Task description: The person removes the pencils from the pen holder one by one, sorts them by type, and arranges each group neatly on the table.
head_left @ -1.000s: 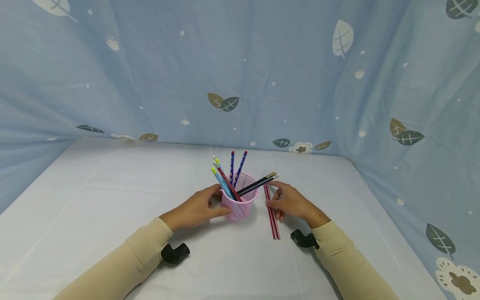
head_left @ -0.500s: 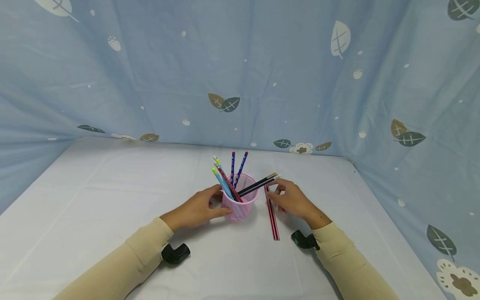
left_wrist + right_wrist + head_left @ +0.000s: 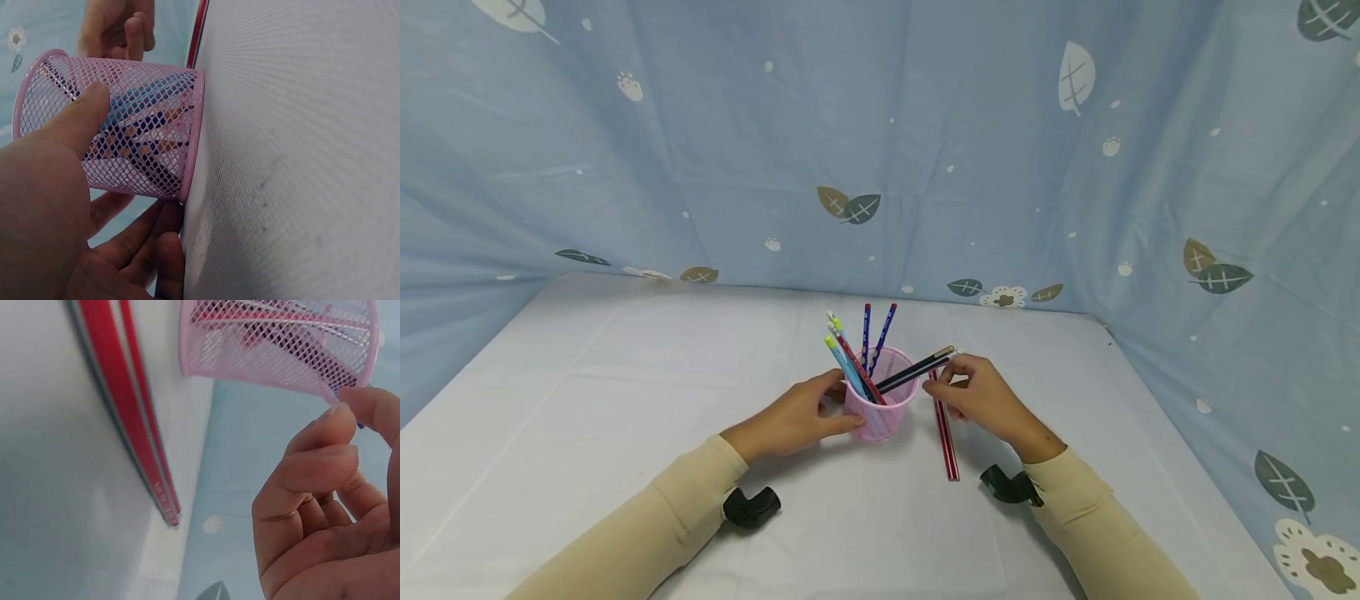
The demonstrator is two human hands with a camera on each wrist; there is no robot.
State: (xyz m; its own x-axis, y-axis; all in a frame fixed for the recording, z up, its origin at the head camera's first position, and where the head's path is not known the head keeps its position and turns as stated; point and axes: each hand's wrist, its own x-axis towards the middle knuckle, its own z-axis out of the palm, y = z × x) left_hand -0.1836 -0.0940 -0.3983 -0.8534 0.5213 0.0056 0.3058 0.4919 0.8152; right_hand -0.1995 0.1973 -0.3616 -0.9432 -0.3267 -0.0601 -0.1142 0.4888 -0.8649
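In the head view a pink mesh pencil cup stands upright on the white table. My left hand holds it from the left, and the left wrist view has the thumb pressed on the mesh. Leaning out of the cup are black pencils, blue pencils, a red pencil and light-blue ones. On the right, my right hand hovers with bent fingers and nothing visible in them, near the black pencils' ends. Two red pencils lie side by side on the table below it.
White cloth covers the table. A blue curtain with leaf prints hangs behind it and along the sides. Black devices are worn at both wrists.
The two red pencils, slightly apart before, now lie close together. My right hand has lifted off them a little and its thumb has shifted toward the cup. The left hand stays still.
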